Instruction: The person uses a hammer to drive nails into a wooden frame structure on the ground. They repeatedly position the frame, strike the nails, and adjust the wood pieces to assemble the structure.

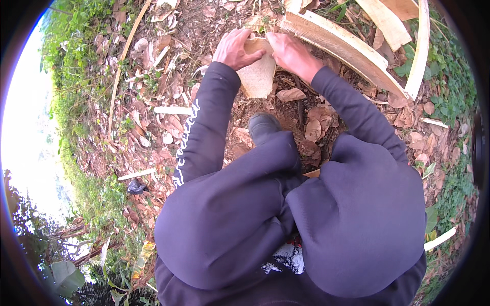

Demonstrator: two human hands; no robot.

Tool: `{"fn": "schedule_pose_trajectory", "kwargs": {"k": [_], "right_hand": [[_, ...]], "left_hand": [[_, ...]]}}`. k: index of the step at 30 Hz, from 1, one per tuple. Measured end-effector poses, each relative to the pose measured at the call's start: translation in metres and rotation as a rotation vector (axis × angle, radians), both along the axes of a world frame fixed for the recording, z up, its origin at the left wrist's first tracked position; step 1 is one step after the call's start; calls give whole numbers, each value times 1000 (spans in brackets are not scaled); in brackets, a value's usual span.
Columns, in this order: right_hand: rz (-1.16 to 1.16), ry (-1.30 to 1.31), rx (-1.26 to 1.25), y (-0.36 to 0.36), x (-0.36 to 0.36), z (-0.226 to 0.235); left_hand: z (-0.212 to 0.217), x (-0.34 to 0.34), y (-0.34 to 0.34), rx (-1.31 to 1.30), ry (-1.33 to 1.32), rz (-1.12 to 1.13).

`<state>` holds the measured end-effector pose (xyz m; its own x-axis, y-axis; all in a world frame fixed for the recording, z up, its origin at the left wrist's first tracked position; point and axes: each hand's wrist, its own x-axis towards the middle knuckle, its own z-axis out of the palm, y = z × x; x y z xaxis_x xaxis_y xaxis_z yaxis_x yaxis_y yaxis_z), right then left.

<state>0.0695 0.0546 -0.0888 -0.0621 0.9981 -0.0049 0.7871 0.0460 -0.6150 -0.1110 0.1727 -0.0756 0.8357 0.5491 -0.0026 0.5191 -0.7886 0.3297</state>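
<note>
A pale, freshly cut wooden board (pixel 258 79) stands out before me among the dry leaves, its lower end narrowed. My left hand (pixel 238 50) grips its upper left side, the thumb lying across the face and the fingers at the far edge. At the upper right corner, my right hand (pixel 294 55) is closed on the board's edge, with its fingertips partly hidden. The boot (pixel 264 126) on my foot is just below the board's near end.
Several long, curved wooden planks (pixel 347 53) lie at the far right, one pale strip (pixel 419 56) propped across them. Thin wood offcuts (pixel 172 110) are scattered over leaf litter. A thin curved stick (pixel 121 66) lies left. Green plants (pixel 451 84) border the ground.
</note>
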Motion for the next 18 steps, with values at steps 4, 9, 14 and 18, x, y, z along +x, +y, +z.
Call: {"fn": "schedule_pose_trajectory", "kwargs": {"k": [4,9,14,18], "right_hand": [[129,41,-199,-3,-1,-8],[183,71,-34,-42,-3,-61],[148,178,205,-65,-17,-67],[101,90,219,-78,-24,-44]], "left_hand": [[-9,-9,-6,-457,91,-18],[-38,-12,-51,-453,130,-74],[-59,-29,-71,-381,-58,54],[-52,-24,-67,-388,-35,66]]}}
